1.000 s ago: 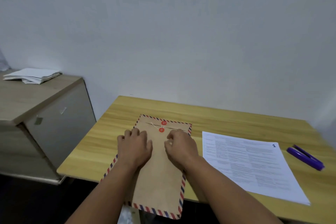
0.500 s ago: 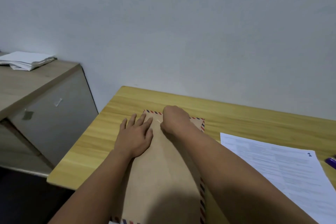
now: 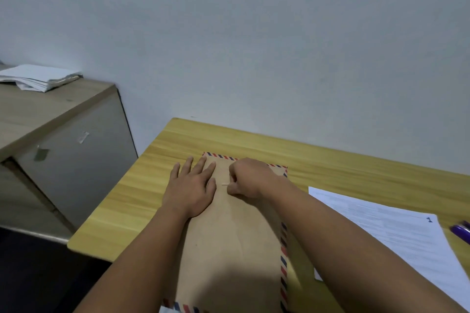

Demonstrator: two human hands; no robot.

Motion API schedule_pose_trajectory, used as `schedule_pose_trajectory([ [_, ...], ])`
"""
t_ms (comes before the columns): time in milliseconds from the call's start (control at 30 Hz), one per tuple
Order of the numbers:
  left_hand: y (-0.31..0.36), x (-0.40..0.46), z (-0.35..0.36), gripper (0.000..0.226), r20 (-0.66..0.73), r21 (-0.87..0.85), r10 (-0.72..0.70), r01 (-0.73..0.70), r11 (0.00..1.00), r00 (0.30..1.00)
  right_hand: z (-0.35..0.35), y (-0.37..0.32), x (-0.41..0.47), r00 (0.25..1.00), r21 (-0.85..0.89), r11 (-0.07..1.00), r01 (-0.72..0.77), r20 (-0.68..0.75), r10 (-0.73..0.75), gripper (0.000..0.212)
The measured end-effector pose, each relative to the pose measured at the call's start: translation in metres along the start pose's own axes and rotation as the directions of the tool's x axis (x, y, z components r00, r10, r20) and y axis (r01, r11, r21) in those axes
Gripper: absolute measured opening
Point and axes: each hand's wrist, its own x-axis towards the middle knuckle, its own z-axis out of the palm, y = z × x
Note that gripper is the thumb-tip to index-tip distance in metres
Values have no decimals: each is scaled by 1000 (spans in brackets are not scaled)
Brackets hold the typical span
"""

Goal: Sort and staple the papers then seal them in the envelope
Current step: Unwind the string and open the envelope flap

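Left hand [image 3: 191, 187] flat, fingers spread, palm pressed on brown kraft envelope [image 3: 229, 249], gripping nothing. Right hand [image 3: 250, 177] curled into loose fist near envelope's far end, fingertips pinched on thin pale string [image 3: 225, 184] poking out toward left hand. Envelope long, rectangular, matte, bordered with red-and-blue airmail stripes; lay lengthwise on yellow wood-grain table [image 3: 356, 168], near end past table's front edge. Clasp hidden under right hand. White printed papers [image 3: 396, 231] flat on table just right of envelope, small mark at far right corner. Purple stapler [image 3: 461, 232], glossy plastic, cut off at right frame edge beyond papers. Grey-brown cabinet [image 3: 63, 150] left of table, loose white paper stack [image 3: 38, 79] on top. Plain pale wall [image 3: 254, 33] behind.
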Motion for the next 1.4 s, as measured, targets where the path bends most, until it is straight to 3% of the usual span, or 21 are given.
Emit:
schedule_pose_trajectory([
  [167,0,0,0,57,-6,-8,-5,5,1000,1000,-3,49,-14,985,115,978,-172,8,172,22],
  [300,0,0,1,57,-18,-21,-4,4,1000,1000,-6,76,-13,929,424,859,-286,-98,358,13],
  [433,-1,1,2,57,-23,-26,-2,2,1000,1000,-5,81,0,842,767,604,-216,-166,513,17],
  [533,-2,1,3,57,-25,-16,-4,4,1000,1000,-10,71,11,825,973,215,-79,-57,562,17],
  [667,-2,2,5,59,-27,-5,-2,1,1000,1000,-18,53,27,854,999,-34,-18,33,519,14],
  [800,-2,2,4,61,-35,1,0,0,1000,999,-27,25,31,951,979,-201,-39,97,292,12],
  [900,-1,1,3,61,-35,6,-1,1,1000,999,-25,12,26,980,981,-114,-155,167,105,14],
  [1033,-1,0,2,61,-33,-2,0,0,1000,999,-14,17,13,969,952,200,-231,243,-40,15],
  [1167,-1,1,3,59,-26,-7,-8,8,1000,1000,-20,45,-1,971,705,679,-205,234,51,16],
  [1300,-1,0,3,60,-32,-23,-12,11,1000,999,-34,71,-7,973,464,859,-218,175,152,23],
  [1400,0,0,2,57,-37,-31,-13,12,999,999,-41,80,-1,979,365,909,-200,97,177,16],
])
